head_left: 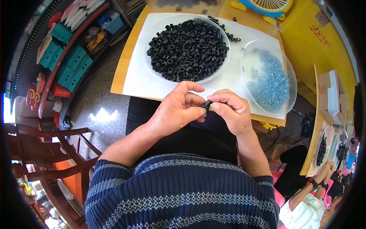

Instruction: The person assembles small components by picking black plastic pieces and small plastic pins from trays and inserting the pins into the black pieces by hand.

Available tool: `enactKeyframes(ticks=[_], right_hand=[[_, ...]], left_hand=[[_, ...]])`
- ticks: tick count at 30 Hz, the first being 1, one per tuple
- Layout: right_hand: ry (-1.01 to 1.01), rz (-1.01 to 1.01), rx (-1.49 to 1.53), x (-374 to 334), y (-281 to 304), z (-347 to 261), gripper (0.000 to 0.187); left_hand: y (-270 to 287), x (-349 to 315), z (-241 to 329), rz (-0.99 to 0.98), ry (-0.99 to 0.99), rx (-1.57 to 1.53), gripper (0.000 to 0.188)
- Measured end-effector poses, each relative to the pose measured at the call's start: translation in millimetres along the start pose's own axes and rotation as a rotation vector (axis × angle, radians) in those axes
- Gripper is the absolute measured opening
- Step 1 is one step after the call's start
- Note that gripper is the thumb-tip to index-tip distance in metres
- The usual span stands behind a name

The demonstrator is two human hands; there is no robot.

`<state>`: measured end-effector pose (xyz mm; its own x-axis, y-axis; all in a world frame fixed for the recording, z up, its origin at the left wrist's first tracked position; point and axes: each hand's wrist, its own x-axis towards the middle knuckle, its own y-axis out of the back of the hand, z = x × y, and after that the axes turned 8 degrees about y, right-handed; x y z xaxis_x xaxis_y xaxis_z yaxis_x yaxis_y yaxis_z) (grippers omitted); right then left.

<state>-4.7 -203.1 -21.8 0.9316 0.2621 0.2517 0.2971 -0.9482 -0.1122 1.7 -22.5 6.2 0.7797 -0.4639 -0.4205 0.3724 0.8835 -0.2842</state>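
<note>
My left hand (176, 108) pinches a small black part (207, 104), a short dark cylinder, between thumb and fingers. The thumb and forefinger of my right hand (233, 110) close on the part's other side; whether a second, smaller piece is in them I cannot make out. Both hands are just off the table's near edge, above my lap. Beyond them a round clear tray (146, 63) is heaped with small black parts (187, 49), many ring-shaped or cylindrical. To the right, another clear tray (248, 47) bears many tiny see-through bluish pieces (270, 82).
White sheeting (133, 82) covers most of the wooden table (121, 72). Loose black parts (232, 37) lie behind the black heap. A blue and yellow fan (267, 7) stands at the back right. Shelves with teal boxes (74, 65) are left; a co-worker's hands (325, 171) show far right.
</note>
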Motion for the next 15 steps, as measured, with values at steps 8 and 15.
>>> enactKeyframes(ticks=[8,15], right_hand=[[-0.125,-0.002,0.002,-1.1,2.4,-1.1,0.011],[-0.108,0.033,-0.091,-1.4,1.2,0.4,0.009]], left_hand=[[-2.4,0.9,-1.1,0.010,0.032,0.004,0.041],[-4.0,2.1,-4.6,0.025,0.039,0.033,0.041]])
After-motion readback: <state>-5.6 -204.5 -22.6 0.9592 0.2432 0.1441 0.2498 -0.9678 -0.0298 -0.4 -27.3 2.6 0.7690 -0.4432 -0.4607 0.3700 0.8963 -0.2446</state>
